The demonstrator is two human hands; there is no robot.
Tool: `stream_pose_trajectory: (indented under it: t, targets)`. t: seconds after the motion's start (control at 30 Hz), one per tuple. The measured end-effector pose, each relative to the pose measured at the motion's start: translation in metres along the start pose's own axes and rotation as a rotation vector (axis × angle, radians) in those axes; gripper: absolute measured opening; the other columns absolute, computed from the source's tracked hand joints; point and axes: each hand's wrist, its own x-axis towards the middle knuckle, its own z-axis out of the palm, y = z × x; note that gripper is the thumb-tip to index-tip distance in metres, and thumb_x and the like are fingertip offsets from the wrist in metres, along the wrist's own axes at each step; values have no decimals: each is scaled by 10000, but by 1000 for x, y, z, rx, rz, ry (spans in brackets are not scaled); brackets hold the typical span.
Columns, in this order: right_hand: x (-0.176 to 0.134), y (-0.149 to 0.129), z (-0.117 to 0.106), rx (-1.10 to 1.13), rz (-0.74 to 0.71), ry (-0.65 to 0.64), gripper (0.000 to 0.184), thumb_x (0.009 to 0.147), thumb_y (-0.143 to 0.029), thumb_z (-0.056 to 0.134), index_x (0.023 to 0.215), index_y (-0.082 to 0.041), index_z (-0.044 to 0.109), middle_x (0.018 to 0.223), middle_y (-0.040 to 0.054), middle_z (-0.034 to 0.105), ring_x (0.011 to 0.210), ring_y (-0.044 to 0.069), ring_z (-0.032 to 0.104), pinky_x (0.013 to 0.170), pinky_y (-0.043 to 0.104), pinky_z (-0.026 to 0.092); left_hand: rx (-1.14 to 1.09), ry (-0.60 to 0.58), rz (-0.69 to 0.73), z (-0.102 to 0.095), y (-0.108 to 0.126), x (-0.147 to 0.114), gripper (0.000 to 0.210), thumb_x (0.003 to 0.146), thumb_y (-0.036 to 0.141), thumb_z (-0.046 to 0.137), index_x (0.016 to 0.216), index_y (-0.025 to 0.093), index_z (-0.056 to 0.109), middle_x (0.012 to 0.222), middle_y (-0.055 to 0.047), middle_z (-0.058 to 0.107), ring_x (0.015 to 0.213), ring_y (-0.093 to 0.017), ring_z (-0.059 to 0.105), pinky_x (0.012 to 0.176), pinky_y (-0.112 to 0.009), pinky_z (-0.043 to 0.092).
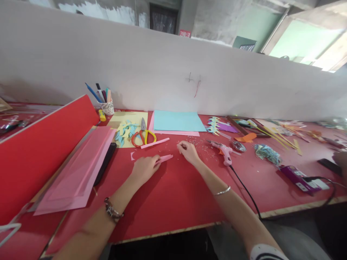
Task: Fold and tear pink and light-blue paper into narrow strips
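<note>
My left hand (144,169) lies low over the red table, its fingers closed on a folded pink paper strip (166,158) that points to the right. To the right of the strip's end is my right hand (189,153), fingertips pressed together; whatever they pinch, if anything, is too small to make out. Just beyond the left hand lies another pink paper strip (155,143), beside scissors (143,126) with red and yellow handles. A small pink scrap (132,156) sits left of the strips. Tiny clippings are scattered around my right hand.
A pink glue gun (223,151) with a black cord lies right of my right hand. Blue paper (179,121) is stacked at the back. Pink sheets (78,169) lean by a red panel (48,151). A purple power strip (299,178) and another person's hand (341,160) are far right.
</note>
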Motion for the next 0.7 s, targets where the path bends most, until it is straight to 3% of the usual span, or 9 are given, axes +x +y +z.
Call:
stream_pose_trajectory:
  t: [0.23,0.4,0.7]
  targets:
    - [45,-4,9,-185,-33,113,60,703,-192,440,712,-185,499,789,32,582,757,141,535,720,250,408,71,-18,24,-2,1,-4,263,868,288,350,1026,191,536,914,-71,674,842,-237,628,658,-295,432]
    - [73,0,14,-337,50,130,250,716,-172,477,962,-147,516,1072,118,541,991,205,498,821,316,386,114,-43,43,-5,4,-4,265,868,250,331,1006,174,545,904,-87,671,840,-242,627,693,-321,437]
    - [105,-21,56,-524,104,19,362,733,-308,562,1070,-191,495,1161,83,514,1095,216,445,934,368,288,135,-75,14,-9,8,-3,267,859,211,324,1003,177,546,887,-101,670,837,-233,627,705,-319,432]
